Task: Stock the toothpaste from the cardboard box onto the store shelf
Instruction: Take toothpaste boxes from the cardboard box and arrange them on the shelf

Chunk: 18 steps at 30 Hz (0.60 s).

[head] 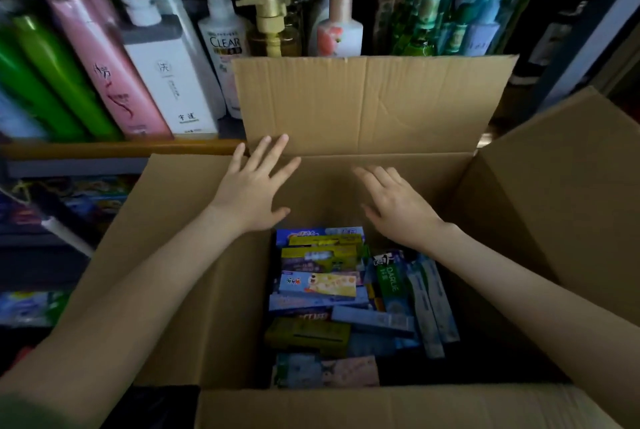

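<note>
Hovering over cardboard box (194, 255): left hand (254, 189)

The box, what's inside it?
The box holds toothpaste cartons in a loose pile: blue, yellow and green ones. The top ones hide whatever lies beneath them, so how deep the pile goes cannot be seen.

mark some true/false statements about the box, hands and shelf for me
1. The cardboard box is open, with toothpaste cartons inside. True.
2. The left hand grips a carton. False: its fingers are spread and hold nothing.
3. The right hand is open, holding nothing. True.
4. The box's far flap is folded shut. False: it stands upright.
5. The shelf behind holds only toothpaste. False: bottles stand there, one labelled CLEAR.
</note>
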{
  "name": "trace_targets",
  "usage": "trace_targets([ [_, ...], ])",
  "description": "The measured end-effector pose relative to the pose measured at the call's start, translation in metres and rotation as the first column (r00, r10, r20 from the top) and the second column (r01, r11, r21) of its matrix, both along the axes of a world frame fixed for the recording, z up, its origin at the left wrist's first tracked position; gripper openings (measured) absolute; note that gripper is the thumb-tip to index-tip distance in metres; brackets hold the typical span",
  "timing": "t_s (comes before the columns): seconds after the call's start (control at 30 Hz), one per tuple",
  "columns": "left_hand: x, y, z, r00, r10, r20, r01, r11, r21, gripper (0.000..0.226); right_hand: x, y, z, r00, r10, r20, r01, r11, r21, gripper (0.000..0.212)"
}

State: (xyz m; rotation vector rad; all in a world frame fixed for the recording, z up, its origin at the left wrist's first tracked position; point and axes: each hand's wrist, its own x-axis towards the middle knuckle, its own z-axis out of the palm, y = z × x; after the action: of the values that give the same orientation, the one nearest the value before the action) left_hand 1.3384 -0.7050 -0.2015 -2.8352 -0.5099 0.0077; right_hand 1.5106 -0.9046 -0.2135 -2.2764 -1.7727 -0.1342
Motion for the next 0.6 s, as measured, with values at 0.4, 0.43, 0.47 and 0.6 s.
trace_targets([
  [0.4, 0.000, 0.008, -0.008, 0.995, -0.052, -0.089, 0.055, 0.998, 0.027, 0.105, -0.009, 0.024, -0.032, 0.993, -0.039, -0.109, 0.023, 0.989, -0.143, 0.067],
  [0.43, 0.000, 0.007, -0.008, 0.995, -0.049, -0.093, 0.053, 0.998, 0.038, 0.103, -0.009, 0.026, -0.034, 0.993, -0.036, -0.112, 0.018, 0.987, -0.157, 0.067],
  [0.47, 0.000, 0.007, -0.008, 0.994, -0.046, -0.097, 0.051, 0.998, 0.046, 0.102, -0.010, 0.029, -0.036, 0.993, -0.031, -0.113, 0.013, 0.987, -0.161, 0.067],
  [0.6, 0.000, 0.006, -0.009, 0.995, -0.052, -0.086, 0.056, 0.998, 0.043, 0.098, -0.009, 0.040, -0.038, 0.993, -0.032, -0.114, 0.016, 0.990, -0.142, 0.067],
])
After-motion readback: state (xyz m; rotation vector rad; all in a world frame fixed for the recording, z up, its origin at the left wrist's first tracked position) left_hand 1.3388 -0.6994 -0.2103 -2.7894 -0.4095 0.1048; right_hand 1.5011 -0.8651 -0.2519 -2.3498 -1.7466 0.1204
